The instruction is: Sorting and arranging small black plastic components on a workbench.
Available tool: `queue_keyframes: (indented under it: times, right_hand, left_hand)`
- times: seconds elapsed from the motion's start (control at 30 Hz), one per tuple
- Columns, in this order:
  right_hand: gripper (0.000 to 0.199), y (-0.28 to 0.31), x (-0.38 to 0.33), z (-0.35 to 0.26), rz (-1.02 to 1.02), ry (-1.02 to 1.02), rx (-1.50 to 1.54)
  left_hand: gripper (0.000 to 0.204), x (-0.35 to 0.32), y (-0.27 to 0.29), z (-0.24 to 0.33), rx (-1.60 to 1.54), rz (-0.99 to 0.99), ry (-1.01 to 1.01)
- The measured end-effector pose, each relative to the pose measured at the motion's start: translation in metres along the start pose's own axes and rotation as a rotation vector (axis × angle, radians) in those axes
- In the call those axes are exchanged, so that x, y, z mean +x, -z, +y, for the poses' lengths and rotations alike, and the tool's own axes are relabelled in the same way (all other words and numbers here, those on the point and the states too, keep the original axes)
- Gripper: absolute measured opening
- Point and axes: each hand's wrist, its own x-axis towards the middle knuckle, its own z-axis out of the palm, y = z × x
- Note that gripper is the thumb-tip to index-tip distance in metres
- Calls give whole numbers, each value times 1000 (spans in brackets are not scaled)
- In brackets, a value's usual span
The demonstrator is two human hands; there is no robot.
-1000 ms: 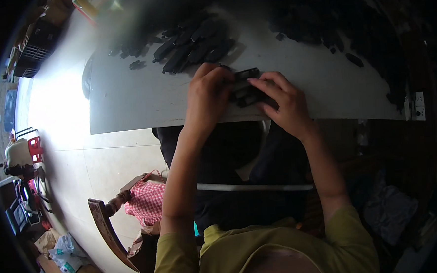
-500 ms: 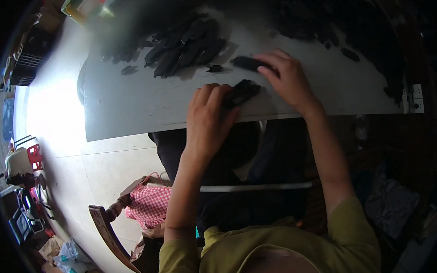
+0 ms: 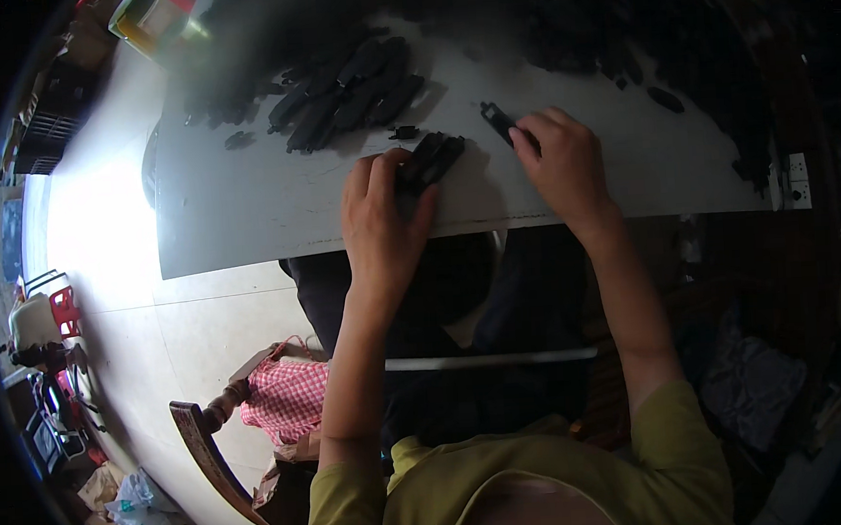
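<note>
My left hand (image 3: 376,193) is closed round a small bunch of black elongated parts (image 3: 431,161) just above the table's near side. Between the thumb and fingers of my right hand (image 3: 564,155) is one slim black part (image 3: 498,122), its far end showing a small light gap. Their exact kind is too dark to make out. Just beyond my left hand lies a small black piece (image 3: 404,132). Farther back is a heap of similar black parts (image 3: 350,93), and more dark parts (image 3: 608,39) cover the far right of the table.
The grey table (image 3: 247,210) ends just before my lap. A single black part (image 3: 665,99) lies apart on the right. A white socket strip (image 3: 799,181) sits by the right corner. A wooden chair (image 3: 201,436) with a pink checked cloth (image 3: 285,398) stands at lower left.
The part in my right hand has turned from lying nearly sideways to pointing up and left. My left hand and its bunch have shifted slightly left and away from me.
</note>
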Motion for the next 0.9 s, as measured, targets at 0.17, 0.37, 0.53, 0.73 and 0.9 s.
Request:
queue_keyframes:
  times: [0.17, 0.37, 0.53, 0.73, 0.9]
  right_hand:
    - [26, 2, -20, -25, -120, -190, 150]
    - [5, 5, -23, -30, -90, -148, 312]
    - [35, 5, -20, -26, -105, 331, 211]
    - [35, 12, -15, -13, -221, 323, 139]
    - [24, 22, 4, -11, -358, 217, 146]
  left_hand:
    - [43, 2, -4, 3, 64, 10, 18]
    - [43, 3, -3, 4, 118, 3, -25]
    - [43, 2, -3, 5, 122, 1, -13]
    - [42, 3, -1, 2, 72, 20, 1]
    - [41, 3, 0, 1, 77, 21, 8]
